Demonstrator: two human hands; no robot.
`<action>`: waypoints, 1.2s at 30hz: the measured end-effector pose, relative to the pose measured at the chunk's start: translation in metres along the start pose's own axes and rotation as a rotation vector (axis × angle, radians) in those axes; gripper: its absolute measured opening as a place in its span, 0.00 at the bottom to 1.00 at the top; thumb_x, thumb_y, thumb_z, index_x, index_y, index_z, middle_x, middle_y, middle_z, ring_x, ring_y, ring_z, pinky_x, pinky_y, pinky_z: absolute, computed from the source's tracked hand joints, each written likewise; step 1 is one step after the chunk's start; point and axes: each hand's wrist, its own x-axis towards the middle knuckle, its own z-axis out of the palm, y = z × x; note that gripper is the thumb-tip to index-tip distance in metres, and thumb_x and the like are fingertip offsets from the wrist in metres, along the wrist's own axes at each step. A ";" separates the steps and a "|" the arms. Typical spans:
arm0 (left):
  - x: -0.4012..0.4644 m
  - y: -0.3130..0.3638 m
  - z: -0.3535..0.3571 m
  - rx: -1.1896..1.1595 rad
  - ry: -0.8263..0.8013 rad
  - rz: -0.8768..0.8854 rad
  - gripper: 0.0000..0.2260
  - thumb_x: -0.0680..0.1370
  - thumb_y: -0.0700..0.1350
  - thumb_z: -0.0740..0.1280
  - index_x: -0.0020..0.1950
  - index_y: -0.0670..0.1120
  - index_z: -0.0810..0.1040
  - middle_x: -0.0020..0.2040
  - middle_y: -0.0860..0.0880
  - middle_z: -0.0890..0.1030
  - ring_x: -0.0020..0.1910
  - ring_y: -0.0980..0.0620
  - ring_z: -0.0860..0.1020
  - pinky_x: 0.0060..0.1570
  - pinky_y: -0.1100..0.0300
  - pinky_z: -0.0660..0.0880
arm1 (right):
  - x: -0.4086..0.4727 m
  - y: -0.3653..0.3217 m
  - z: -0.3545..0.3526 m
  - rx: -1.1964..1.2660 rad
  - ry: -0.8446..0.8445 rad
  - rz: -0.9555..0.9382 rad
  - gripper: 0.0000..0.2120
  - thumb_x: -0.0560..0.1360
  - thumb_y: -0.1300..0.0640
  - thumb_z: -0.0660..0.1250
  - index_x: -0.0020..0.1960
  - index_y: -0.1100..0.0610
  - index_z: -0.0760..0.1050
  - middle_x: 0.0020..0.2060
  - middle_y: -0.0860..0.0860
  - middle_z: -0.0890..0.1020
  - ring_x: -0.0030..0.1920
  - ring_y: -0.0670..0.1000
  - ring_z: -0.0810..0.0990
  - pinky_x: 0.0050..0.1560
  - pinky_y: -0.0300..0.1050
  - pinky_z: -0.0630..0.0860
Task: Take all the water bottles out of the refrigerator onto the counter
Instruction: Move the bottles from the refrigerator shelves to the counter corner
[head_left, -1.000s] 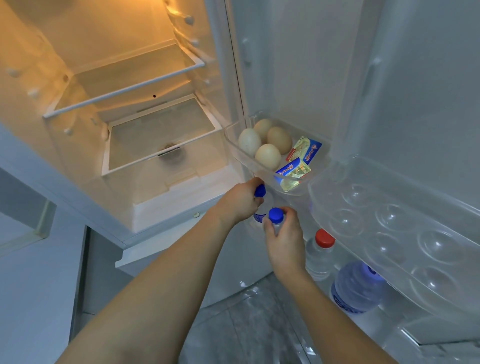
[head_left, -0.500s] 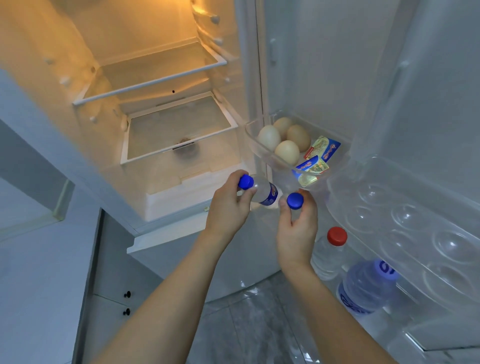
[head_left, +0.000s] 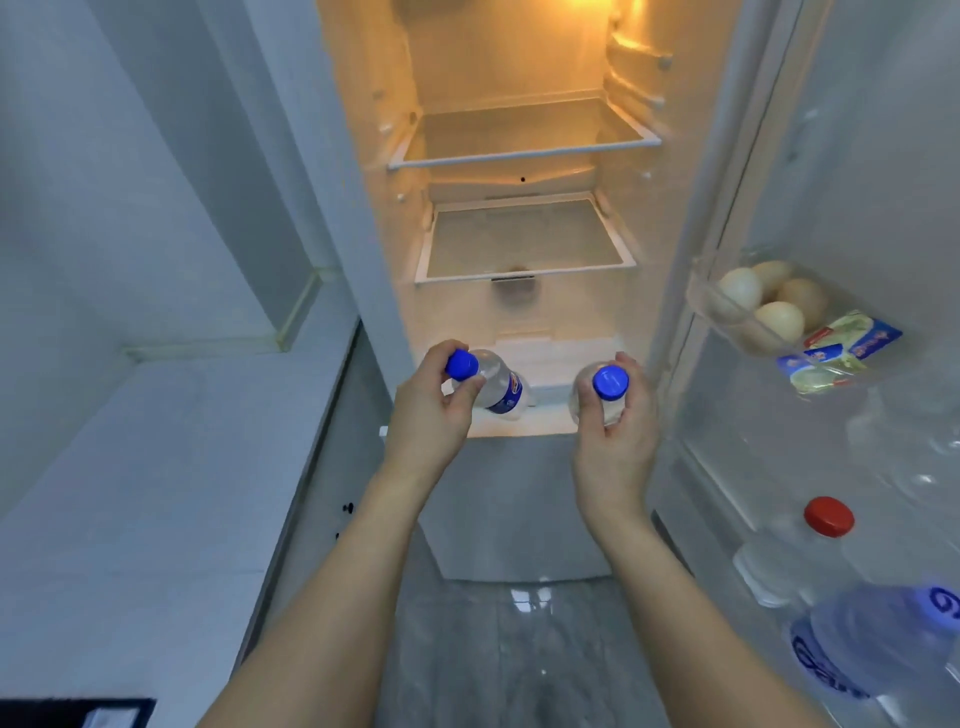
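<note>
Both small blue-capped water bottles have come out of the door shelf and now hang before the open refrigerator (head_left: 519, 234), the left hand (head_left: 434, 410) gripping one (head_left: 493, 387) near its neck and the right hand (head_left: 615, 441) the other (head_left: 597, 397), both light, stiff but slippery, the bench (head_left: 156, 493) waiting left.

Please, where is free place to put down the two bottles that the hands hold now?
The white counter, left of the refrigerator and under the wall ledge, shows a wide bare top; only a dark object sits at its near corner. The door bin is crowded: red-capped bottle, large bottle.
</note>
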 end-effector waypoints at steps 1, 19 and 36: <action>-0.005 -0.004 -0.012 0.008 0.030 -0.022 0.10 0.78 0.43 0.68 0.58 0.51 0.75 0.49 0.59 0.79 0.48 0.58 0.77 0.46 0.69 0.73 | -0.006 -0.003 0.007 0.015 -0.033 0.015 0.17 0.78 0.58 0.66 0.67 0.55 0.71 0.66 0.47 0.74 0.67 0.46 0.70 0.61 0.25 0.63; -0.201 -0.058 -0.175 0.240 0.677 -0.491 0.09 0.77 0.46 0.68 0.57 0.54 0.75 0.48 0.55 0.80 0.45 0.53 0.77 0.42 0.69 0.71 | -0.183 -0.039 0.102 0.171 -0.850 0.026 0.12 0.79 0.53 0.65 0.61 0.45 0.70 0.57 0.35 0.74 0.61 0.39 0.72 0.61 0.31 0.64; -0.481 0.017 -0.299 0.446 1.280 -0.734 0.11 0.77 0.47 0.68 0.59 0.54 0.75 0.43 0.53 0.80 0.34 0.54 0.75 0.38 0.59 0.74 | -0.445 -0.156 0.069 0.466 -1.513 -0.012 0.11 0.78 0.54 0.66 0.59 0.45 0.72 0.56 0.39 0.77 0.58 0.36 0.74 0.56 0.26 0.68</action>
